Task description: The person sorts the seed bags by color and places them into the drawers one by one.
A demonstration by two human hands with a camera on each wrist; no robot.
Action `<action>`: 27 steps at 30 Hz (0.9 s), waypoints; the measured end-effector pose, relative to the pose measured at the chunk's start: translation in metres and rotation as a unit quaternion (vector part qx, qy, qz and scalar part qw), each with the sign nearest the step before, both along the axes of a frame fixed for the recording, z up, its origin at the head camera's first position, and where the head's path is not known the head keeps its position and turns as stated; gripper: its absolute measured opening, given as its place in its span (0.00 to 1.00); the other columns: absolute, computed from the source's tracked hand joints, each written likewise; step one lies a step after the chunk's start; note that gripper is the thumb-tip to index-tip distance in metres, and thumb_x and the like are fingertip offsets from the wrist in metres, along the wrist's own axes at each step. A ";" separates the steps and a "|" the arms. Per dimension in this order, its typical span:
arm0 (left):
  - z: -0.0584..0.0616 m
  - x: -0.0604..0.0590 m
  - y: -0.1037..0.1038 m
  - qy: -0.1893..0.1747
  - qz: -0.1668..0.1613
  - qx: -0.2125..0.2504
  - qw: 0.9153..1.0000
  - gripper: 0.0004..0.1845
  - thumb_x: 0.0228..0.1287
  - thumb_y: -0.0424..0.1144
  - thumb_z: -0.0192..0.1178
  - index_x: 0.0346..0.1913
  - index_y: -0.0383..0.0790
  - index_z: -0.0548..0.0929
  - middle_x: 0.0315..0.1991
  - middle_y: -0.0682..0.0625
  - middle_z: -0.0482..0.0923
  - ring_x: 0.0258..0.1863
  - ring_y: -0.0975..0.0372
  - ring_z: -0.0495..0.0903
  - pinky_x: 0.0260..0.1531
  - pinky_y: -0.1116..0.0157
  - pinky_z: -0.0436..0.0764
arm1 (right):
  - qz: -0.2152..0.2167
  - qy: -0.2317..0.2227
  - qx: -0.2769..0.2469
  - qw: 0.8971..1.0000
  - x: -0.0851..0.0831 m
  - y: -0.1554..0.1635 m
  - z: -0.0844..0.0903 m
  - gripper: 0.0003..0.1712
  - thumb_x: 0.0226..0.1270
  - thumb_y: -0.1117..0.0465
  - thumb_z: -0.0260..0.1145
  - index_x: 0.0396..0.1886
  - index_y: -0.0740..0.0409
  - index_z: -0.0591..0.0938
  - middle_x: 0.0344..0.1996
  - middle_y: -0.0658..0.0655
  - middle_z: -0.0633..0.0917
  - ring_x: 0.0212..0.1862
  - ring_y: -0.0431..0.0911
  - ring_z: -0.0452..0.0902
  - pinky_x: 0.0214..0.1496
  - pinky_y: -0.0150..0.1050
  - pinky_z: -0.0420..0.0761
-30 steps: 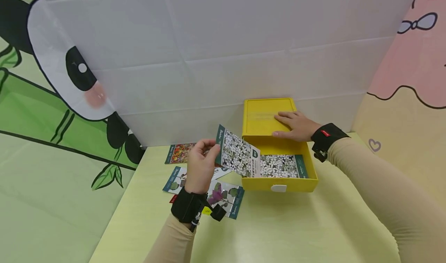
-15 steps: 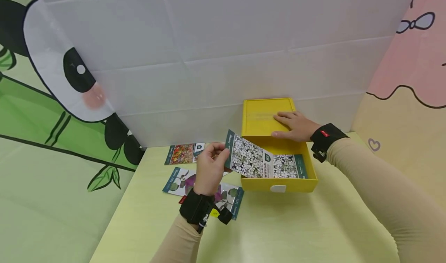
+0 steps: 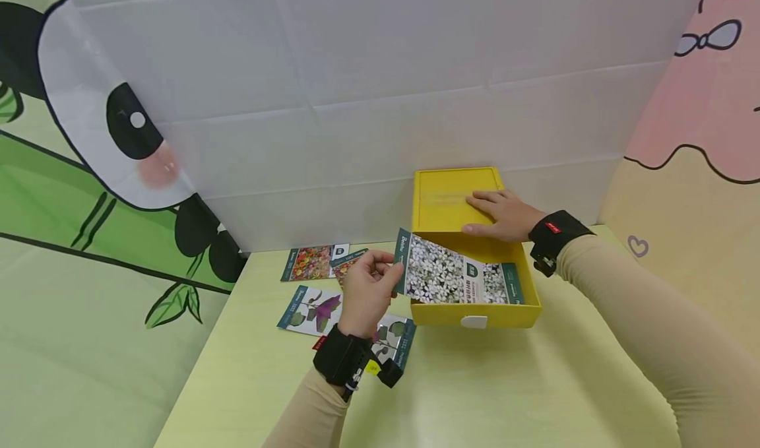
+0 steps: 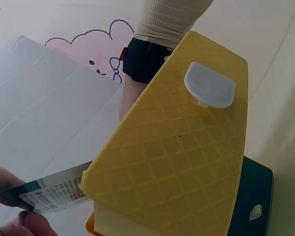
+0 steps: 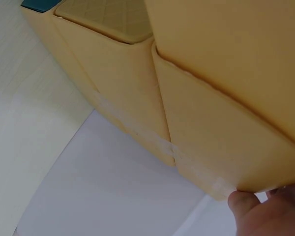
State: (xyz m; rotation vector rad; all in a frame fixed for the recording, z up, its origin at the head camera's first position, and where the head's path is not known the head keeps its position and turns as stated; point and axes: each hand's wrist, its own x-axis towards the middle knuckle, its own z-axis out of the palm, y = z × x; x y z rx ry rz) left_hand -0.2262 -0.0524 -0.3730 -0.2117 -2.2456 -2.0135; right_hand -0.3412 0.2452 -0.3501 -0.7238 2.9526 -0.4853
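Head cam: L hand (image 3: 369, 296) pinches a white-flower pkt (image 3: 436, 268) by its dark-green end, thumb vs. fingers. Pkt slants over L side of yellow box (image 3: 436, 315), far end inside, overlapping a 2nd white pkt (image 3: 494, 283) lying in box. R hand (image 3: 509, 214) rests w/ fingers extended on lid (image 3: 442, 200), which is folded back behind box, near white backdrop (image 3: 356, 105). Box sits on pale table (image 3: 505, 395), white latch (image 3: 474, 321) on its front. L of box: orange-flower pkt (image 3: 311, 263), another orange one partly behind L hand, + two purple-flower pkts (image 3: 304, 313) nearer the person, R one partly covered by L hand & wrist. Black strap (image 3: 561, 238) on ea. wrist, beige sleeves (image 3: 629, 303).

L-wrist cam: part of L hand at lower L, digits on pkt's green end; pkt's small-print side shows. Box front, diamond-textured w/ latch, fills middle. Dark-green block (image 4: 253, 196) w/ small pale latch beside it. R strap + sleeve up top.

R-wrist cam: R hand partly in frame, lower R, thumb at a yellow edge; other digits mostly hidden, can't tell their pose from here. Clear tape (image 5: 137, 127) crosses seam betw. two yellow panels.
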 end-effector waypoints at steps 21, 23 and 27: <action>-0.014 0.000 0.017 -0.013 0.004 -0.053 0.999 0.12 0.59 0.33 0.66 0.45 0.35 0.79 0.25 0.48 0.74 0.22 0.59 0.69 0.26 0.65 0.69 | 0.009 0.000 -0.001 1.000 0.002 0.000 0.002 0.47 0.68 0.36 0.55 0.75 0.59 0.55 0.73 0.66 0.53 0.72 0.68 0.41 0.70 0.63 0.42; -0.017 0.000 0.018 -0.012 0.003 -0.050 0.999 0.12 0.59 0.34 0.67 0.45 0.36 0.79 0.25 0.48 0.74 0.22 0.59 0.69 0.27 0.65 0.69 | 0.005 0.000 -0.003 1.000 0.002 0.000 0.002 0.47 0.67 0.35 0.55 0.75 0.59 0.56 0.74 0.65 0.53 0.72 0.67 0.41 0.70 0.63 0.43; -0.019 0.002 0.020 -0.006 0.000 -0.053 0.999 0.11 0.59 0.34 0.66 0.43 0.36 0.78 0.24 0.48 0.73 0.20 0.60 0.68 0.27 0.66 0.69 | 0.001 0.000 0.000 1.000 0.001 -0.001 0.001 0.48 0.67 0.34 0.55 0.75 0.58 0.56 0.74 0.65 0.53 0.72 0.67 0.41 0.69 0.63 0.44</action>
